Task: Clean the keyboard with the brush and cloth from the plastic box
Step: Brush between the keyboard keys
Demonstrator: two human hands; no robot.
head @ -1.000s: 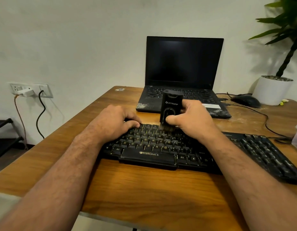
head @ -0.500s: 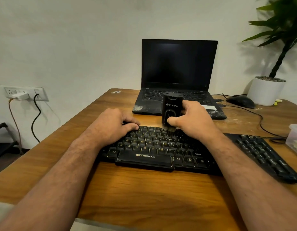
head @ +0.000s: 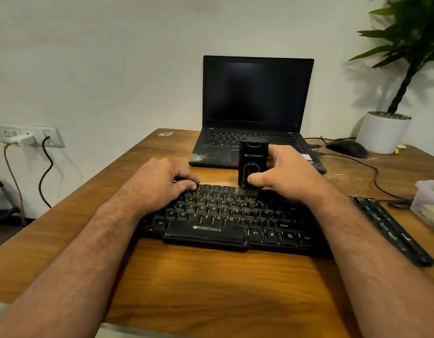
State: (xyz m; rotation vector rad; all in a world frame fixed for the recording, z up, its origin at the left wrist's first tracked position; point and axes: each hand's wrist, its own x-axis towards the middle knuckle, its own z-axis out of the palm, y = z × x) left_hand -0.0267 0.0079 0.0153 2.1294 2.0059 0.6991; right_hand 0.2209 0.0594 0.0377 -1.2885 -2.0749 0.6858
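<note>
A black Zebronics keyboard lies across the wooden table in front of me. My right hand grips a black block-shaped brush upright, thumb on its front, bristles touching the keyboard's top key rows. My left hand rests on the keyboard's upper left corner, fingers curled over its far edge. A clear plastic box sits at the table's right edge with something pale inside. No cloth is visible outside it.
An open black laptop stands behind the keyboard, dust on its palm rest. A black mouse with its cable and a white plant pot sit at the back right. A wall socket with charger is at the left.
The brush has moved from the middle key rows up to the top rows, away from me. My left hand stays on the keyboard's corner. The view has shifted slightly.
</note>
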